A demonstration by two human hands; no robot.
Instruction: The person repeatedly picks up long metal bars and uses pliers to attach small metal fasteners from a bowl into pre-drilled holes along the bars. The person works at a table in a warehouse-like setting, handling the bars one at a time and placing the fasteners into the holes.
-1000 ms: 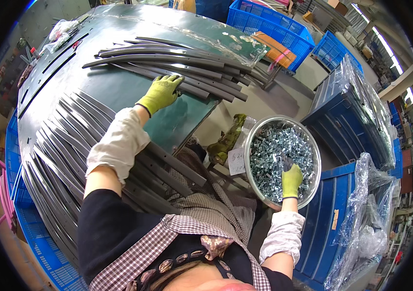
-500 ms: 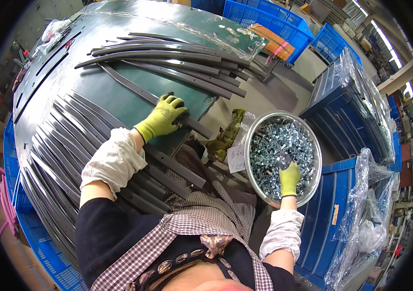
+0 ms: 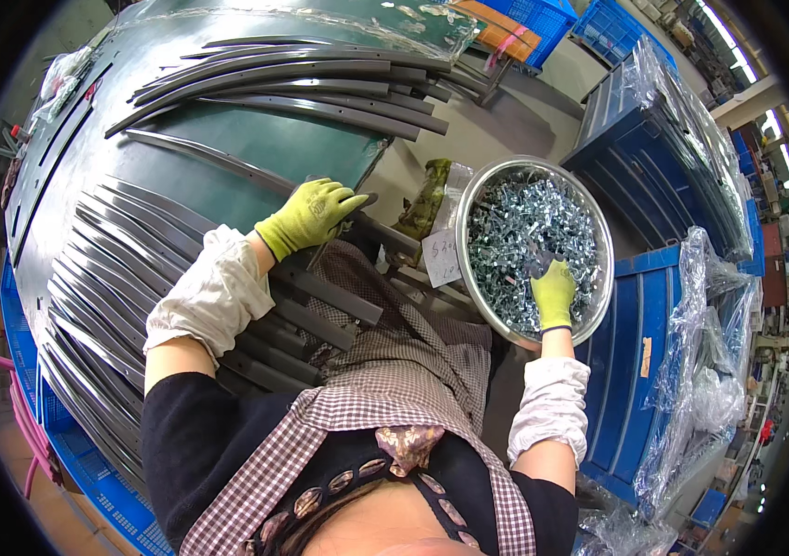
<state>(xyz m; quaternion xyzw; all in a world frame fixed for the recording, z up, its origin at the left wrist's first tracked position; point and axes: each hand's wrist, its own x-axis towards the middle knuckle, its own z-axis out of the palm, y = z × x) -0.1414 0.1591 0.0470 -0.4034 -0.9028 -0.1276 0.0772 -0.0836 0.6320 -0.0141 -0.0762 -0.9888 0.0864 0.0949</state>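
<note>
My left hand (image 3: 313, 218), in a yellow-green glove with dark fingertips, is closed round a long dark grey strip (image 3: 218, 159). The strip slants across the green table, and its near end sticks out past the table edge. My right hand (image 3: 554, 295), gloved alike, reaches into a round metal bowl (image 3: 606, 243) full of small shiny metal clips (image 3: 520, 218). Its dark fingertips are drawn together among the clips, and whatever they pinch cannot be made out.
Curved dark strips (image 3: 320, 69) lie across the table's far side. Several more strips (image 3: 107, 269) are spread at the left, some reaching over my lap. Right of the bowl stand blue bins (image 3: 631, 361) with clear plastic wrap (image 3: 700, 371). A written paper (image 3: 441, 258) hangs beside the bowl.
The whole view has shifted, with the table and strips now higher and further left. My left hand still holds the strip, a finger now stretched along it. My right hand stays in the clips.
</note>
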